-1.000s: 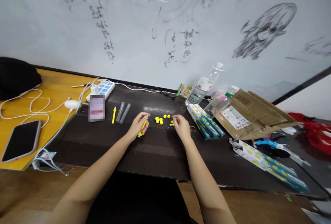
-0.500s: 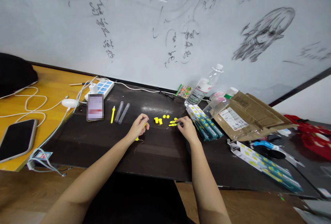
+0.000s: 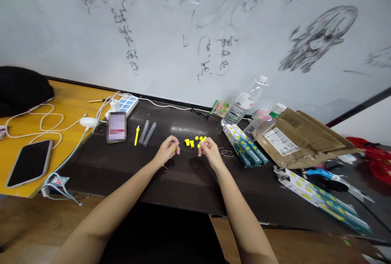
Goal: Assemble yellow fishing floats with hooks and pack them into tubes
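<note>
My left hand (image 3: 166, 151) is closed around a thin yellow tool whose tip shows by the fingers. My right hand (image 3: 208, 151) pinches a small yellow piece (image 3: 202, 140) just above the black table (image 3: 183, 182). Between and behind the hands lie several small yellow pieces (image 3: 190, 142). Thin wire loops (image 3: 224, 152) lie right of my right hand. Another yellow tool (image 3: 136, 134) and two clear tubes (image 3: 148, 133) lie to the left.
A card (image 3: 116, 126), power strip (image 3: 122, 105), white cables and a phone (image 3: 29, 163) are at left on the yellow table. At right are a water bottle (image 3: 243, 102), teal-and-yellow packs (image 3: 246, 145), a cardboard parcel (image 3: 299, 136) and more packs (image 3: 324, 201).
My right hand came back left from the yellow pieces near the packs, lifting one piece toward my left hand. My left hand stayed put with the tool.
</note>
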Demonstrator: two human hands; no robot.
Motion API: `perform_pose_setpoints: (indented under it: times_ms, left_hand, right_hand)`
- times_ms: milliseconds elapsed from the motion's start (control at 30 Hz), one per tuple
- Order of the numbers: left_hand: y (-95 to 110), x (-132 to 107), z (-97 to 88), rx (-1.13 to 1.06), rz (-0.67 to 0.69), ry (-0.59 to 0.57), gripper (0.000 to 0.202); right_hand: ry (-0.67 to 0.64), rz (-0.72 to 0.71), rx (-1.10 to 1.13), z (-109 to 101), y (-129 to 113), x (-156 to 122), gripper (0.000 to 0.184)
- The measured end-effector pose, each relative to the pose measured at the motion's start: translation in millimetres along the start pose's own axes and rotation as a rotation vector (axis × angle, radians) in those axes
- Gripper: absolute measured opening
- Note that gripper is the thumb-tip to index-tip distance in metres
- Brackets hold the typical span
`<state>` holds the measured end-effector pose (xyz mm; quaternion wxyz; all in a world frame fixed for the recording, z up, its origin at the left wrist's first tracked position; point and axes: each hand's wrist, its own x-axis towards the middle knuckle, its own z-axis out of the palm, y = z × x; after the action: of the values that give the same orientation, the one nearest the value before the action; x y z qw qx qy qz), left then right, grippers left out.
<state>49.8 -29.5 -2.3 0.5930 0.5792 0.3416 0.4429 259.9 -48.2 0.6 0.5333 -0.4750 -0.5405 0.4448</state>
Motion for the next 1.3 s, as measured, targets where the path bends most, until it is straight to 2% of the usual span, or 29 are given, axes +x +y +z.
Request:
perform_pose_setpoints:
  times_ms: [67,167,333,667,933,1167,1300]
  left_hand:
    - [-1,-3,0.8,0.153,0.086,-0.018,0.014]
    - [0,-10,1.8,0.42,0.233,-0.034,0.013]
    - [3,-15,2.2,0.638,0.321,-0.056,0.013]
    - [1,-16,5.5,0.655,0.36,-0.052,0.016]
    - [0,-16,4.5,0.778,0.42,0.015,0.017]
    - [0,-16,6.4,0.809,0.472,-0.055,0.019]
    - [1,-17,8.4,0.764,0.434,-0.045,0.019]
  right_hand:
    - [-0.119,0.066,0.263,21,-3,-5,0.03]
    - [-0.222,0.148,0.427,41,-5,-13,0.029]
    - [-0.271,0.236,0.527,46,-1,-17,0.024]
    - [-0.296,0.279,0.525,49,1,-19,0.024]
    - [-0.358,0.315,0.491,50,0,-23,0.026]
    - [-0.427,0.397,0.587,45,2,-22,0.026]
    - [-0.4,0.337,0.599,42,-4,-22,0.028]
